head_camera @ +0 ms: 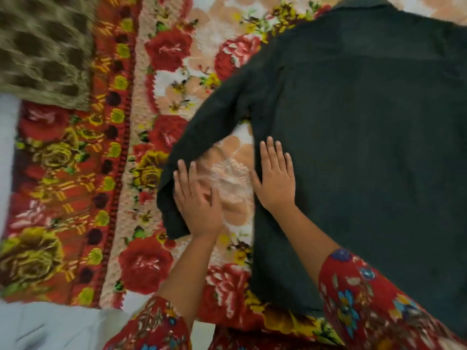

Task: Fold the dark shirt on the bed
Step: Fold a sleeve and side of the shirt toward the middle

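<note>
Dark shirt [366,147] flat on flowery blanket [156,79], right side. Hands apart, fingers straight: right hand [275,179] presses shirt edge, left hand [198,202] touches sleeve [199,132] end. Smoothing step, likely. Next: fold sleeve onto shirt.

Soft, even indoor light, moderately bright, with no glare and only faint shadows beside the forearms. Motion blur smears the frame, worst at the left over the brown throw [43,46] and the floral bed cover [75,173]. The left hand [197,205] looks ghosted; the right hand [276,178] is sharper. The dark shirt [366,147] reads nearly flat, with little fold detail. Wide-angle bending shows at the edges.
</note>
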